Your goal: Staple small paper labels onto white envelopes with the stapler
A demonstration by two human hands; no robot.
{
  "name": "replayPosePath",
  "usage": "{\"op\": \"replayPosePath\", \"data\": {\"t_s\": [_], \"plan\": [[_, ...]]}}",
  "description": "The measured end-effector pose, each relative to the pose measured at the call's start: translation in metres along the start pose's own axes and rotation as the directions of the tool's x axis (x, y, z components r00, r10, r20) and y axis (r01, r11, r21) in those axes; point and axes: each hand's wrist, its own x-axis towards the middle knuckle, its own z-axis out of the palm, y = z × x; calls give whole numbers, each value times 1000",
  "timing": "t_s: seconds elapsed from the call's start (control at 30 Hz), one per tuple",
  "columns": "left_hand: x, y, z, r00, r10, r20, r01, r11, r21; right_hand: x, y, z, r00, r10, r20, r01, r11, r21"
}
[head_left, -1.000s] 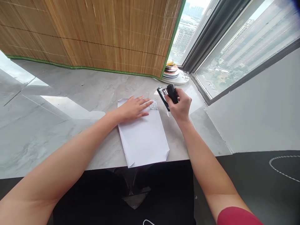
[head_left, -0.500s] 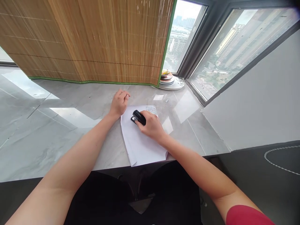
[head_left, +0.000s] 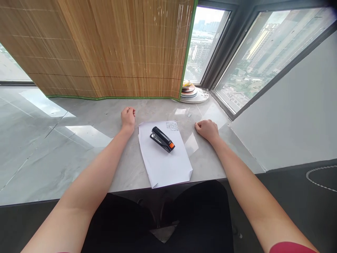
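A black stapler (head_left: 162, 139) with an orange patch at its near end lies on white paper (head_left: 168, 168), with no hand touching it. Small bent wire-like pieces, probably staples (head_left: 172, 125), are gathered at the paper's far right corner. To the left of the paper, my left hand (head_left: 128, 118) rests closed on the counter with nothing visible in it. My right hand (head_left: 207, 129) is curled into a fist on the counter, right of the paper and apart from the stapler.
The grey marble-look counter (head_left: 79, 165) ends at a dark front edge above my legs. Stacked plates (head_left: 191, 93) stand at the back by the window corner. A bamboo blind (head_left: 118, 49) hangs along the back. On the right is a white wall (head_left: 295, 116).
My right hand has let go of the stapler and moved right, off the paper. The stapler now lies on the sheet. My left hand has shifted slightly left, away from the paper's edge.
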Motion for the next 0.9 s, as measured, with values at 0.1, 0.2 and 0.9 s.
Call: {"op": "replayPosePath", "data": {"t_s": [0.1, 0.2, 0.9], "plan": [[-3, 3, 1, 1000, -10, -10, 10, 1000, -14, -2, -9, -3, 999, 13, -44, -9, 997, 79], [-5, 5, 1, 1000, -11, -2, 11, 1000, -17, -20, -35, -13, 991, -73, -114, 110, 928, 355], [-1, -2, 1, 998, 44, 33, -46, 998, 48, -115, -36, -21, 976, -216, -37, 188, 737, 650]]}}
